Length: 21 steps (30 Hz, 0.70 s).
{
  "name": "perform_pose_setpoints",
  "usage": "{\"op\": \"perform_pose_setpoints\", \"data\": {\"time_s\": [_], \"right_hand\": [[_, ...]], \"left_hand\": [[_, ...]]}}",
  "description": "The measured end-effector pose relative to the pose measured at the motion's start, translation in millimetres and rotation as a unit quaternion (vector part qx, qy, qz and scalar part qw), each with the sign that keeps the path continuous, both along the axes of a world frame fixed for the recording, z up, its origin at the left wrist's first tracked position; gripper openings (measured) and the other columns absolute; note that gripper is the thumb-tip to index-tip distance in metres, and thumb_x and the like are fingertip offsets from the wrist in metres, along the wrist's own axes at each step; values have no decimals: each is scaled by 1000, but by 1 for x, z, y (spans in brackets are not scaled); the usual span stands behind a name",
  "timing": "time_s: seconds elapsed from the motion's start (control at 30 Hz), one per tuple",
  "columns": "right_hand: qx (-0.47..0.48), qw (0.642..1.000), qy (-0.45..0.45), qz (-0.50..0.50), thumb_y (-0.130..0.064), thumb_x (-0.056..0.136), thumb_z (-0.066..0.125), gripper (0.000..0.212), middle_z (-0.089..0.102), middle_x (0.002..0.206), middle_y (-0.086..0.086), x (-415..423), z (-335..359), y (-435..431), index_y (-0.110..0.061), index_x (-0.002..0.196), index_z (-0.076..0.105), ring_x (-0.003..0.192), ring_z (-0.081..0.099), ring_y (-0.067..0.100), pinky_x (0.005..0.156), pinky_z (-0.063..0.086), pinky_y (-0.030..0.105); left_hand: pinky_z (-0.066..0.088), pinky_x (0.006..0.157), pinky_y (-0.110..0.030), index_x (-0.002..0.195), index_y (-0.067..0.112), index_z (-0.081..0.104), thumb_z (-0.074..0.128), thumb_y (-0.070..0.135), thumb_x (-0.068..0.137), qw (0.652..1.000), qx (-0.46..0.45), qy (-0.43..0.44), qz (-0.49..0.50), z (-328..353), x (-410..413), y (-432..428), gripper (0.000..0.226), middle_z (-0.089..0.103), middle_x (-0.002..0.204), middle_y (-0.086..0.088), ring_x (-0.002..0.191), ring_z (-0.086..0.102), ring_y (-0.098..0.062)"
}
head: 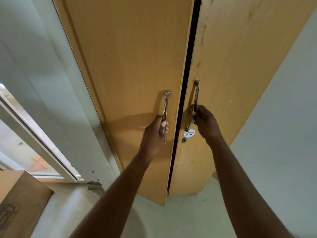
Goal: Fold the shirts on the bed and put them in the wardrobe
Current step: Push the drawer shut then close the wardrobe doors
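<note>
Head view, looking down along both forearms. The wardrobe (137, 40) stands straight ahead and fills the middle of the frame, its two tan doors parted by a narrow dark gap (186, 83). Left hand (155, 133): grip closed round the lower part of the left handle (166, 102), a vertical metal bar on the left door (120, 79), thumb lying along the bar. Right hand (205, 121): grip closed round the middle of the right handle (197, 93) on the right door (240, 57). A round white sticker (189, 133) sits just below that handle's foot, with a keyhole (184, 140) just under it. A pale wall (283, 117) flanks the wardrobe at right; a window frame (34, 134) and a cardboard box (20, 194) lie at lower left, above a grey floor (171, 217)
</note>
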State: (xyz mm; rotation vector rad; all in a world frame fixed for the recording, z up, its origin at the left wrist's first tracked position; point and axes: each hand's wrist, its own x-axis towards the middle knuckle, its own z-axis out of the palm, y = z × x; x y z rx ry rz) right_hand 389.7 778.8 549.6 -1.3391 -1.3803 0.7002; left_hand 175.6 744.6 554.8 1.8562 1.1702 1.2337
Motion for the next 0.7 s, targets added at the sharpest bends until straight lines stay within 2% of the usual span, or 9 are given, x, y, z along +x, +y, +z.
{"op": "perform_pose_setpoints", "data": {"time_s": [0.2,0.33,0.47,0.57,0.7], "right_hand": [[29,998,7,49,-31,96,54,20,64,91,-6,9,1,-20,-17,106,63,82,57,12,74,43,35],[24,999,-30,7,-25,99,53,13,65,91,-9,4,1,-12,-19,106,62,80,57,6,76,47,35],[23,998,-61,-24,-22,100,53,11,64,87,-15,-1,2,-4,-20,106,62,73,55,1,72,46,28],[20,996,-80,-38,-23,100,53,12,64,84,-14,-3,4,4,-18,107,62,70,54,1,69,44,26],[8,994,-93,-51,-25,100,52,14,67,89,-6,-6,6,19,-20,110,61,72,57,8,71,47,30]], "left_hand": [[47,64,-19,95,18,51,37,22,103,999,22,33,12,0,13,20,17,63,83,4,77,61,-8],[49,72,-23,98,17,53,38,24,103,999,16,48,12,-2,22,43,17,63,84,6,79,62,-8],[50,76,-26,96,18,53,38,24,103,999,6,48,0,2,29,64,17,63,84,5,80,62,-10],[50,78,-30,99,13,55,40,22,103,998,0,60,13,3,34,77,18,65,86,1,81,62,-14],[50,76,-32,98,11,55,42,21,102,998,1,59,27,3,40,88,16,66,89,-2,84,62,-19]]}}
